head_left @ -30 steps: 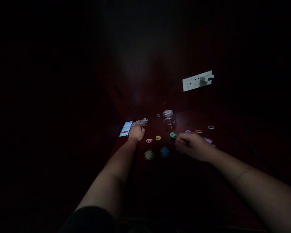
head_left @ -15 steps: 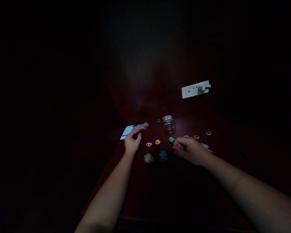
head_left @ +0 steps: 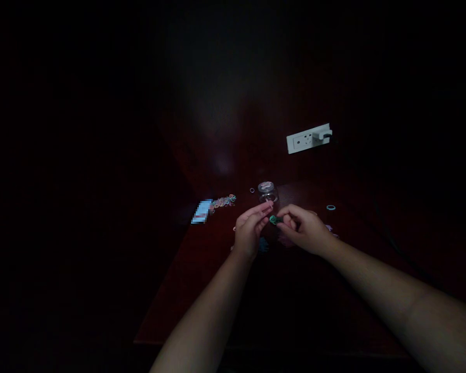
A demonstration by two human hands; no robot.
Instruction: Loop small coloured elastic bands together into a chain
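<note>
My left hand is raised over the middle of the table, its fingertips pinched on a thin pale pink hair tie. Just right of it, my right hand has thumb and fingers closed around the near end of a small bunch of green hair ties. The two hands almost meet. Partly behind them show a blue pile of hair ties and a dim purplish pile. Beyond my left fingertips stands a clear lidded jar. My left hand covers most of the yellow and pink ties.
A mixed heap of colored hair ties lies beside a lit phone at the table's left edge. One blue tie lies far right, and a small pale ring sits near the jar. A socket with a plug is on the wall.
My left hand has moved right from beside the mixed heap to the green ties, now with a pale pink tie at its fingertips. My right hand has stayed nearly in place.
</note>
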